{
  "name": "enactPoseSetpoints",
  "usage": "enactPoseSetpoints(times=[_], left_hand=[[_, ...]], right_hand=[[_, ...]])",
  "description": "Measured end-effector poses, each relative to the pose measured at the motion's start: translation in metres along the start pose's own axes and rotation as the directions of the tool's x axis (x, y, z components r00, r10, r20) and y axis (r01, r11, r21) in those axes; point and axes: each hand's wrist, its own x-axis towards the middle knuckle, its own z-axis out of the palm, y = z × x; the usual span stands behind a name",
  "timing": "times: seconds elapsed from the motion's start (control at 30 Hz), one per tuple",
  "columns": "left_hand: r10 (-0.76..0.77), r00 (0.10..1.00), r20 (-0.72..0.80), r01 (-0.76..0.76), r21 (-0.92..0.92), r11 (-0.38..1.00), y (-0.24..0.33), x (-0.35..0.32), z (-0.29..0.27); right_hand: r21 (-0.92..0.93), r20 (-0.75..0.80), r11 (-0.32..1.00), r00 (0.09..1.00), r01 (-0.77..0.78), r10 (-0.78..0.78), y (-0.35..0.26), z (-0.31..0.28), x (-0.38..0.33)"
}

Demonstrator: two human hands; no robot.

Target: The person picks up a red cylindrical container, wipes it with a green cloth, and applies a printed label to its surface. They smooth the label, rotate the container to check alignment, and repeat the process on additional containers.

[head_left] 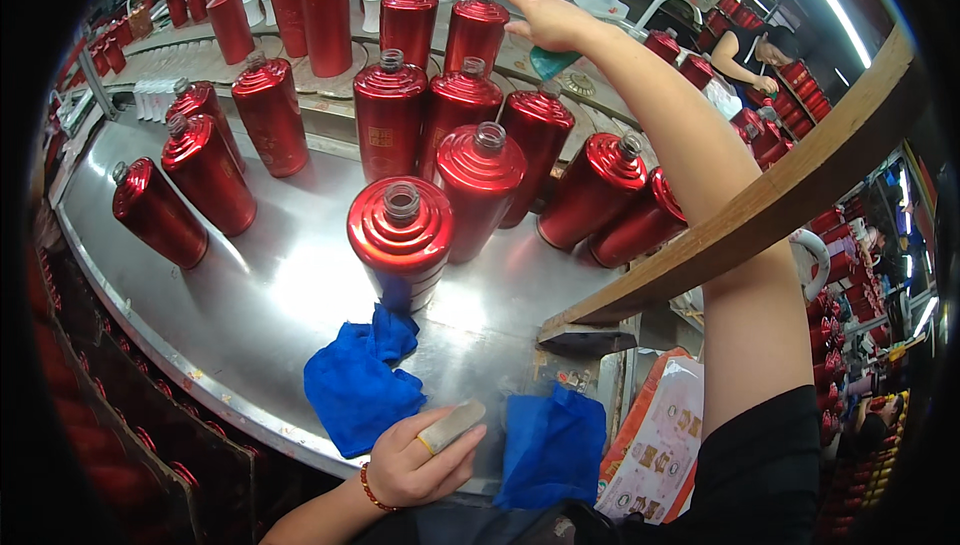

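My left hand (425, 455) is closed around a pale grey-beige block (452, 427) with a rounded end, low over the table's near edge. Far off, my right arm stretches out, and my right hand (548, 21) is at the shoulder of a shiny red bottle (476, 37). Its index finger points out beside the bottle's neck; whether it touches is unclear. A green cloth-like piece (550, 63) hangs from under that palm. Nearest to me stands an uncapped red bottle (400, 225), its lower part silvery. Blue cloths lie left (360, 385) and right (552, 445) of my left hand.
Several red bottles (390, 115) crowd the metal table (270, 285); more stand on the curved conveyor (320, 85) behind. A wooden bar (740, 205) slants across the right, over my forearm. A printed sheet (655, 445) lies lower right. Another person (750, 60) works at the far right.
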Motion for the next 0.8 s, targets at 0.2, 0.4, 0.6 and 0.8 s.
enactPoseSetpoints(times=[0.2, 0.4, 0.6, 0.8], left_hand=[[-0.012, 1.0, 0.009, 0.012, -0.003, 1.0, 0.002, -0.004, -0.003], [0.059, 0.998, 0.023, -0.058, -0.023, 0.998, -0.007, 0.005, -0.001], [-0.02, 0.999, -0.025, 0.021, 0.057, 0.998, -0.009, -0.013, -0.006], [-0.053, 0.999, 0.001, 0.053, -0.093, 0.994, 0.002, 0.002, 0.001]], right_hand=[[0.01, -0.115, 1.0, 0.993, 0.014, -0.013, 0.009, 0.005, 0.006], [-0.032, 0.025, 0.987, 0.987, -0.157, 0.157, 0.054, -0.016, -0.044], [0.101, 0.032, 0.975, 0.98, -0.197, 0.194, 0.039, -0.109, -0.195], [0.326, 0.078, 0.862, 0.92, -0.388, 0.385, -0.005, -0.209, -0.393]])
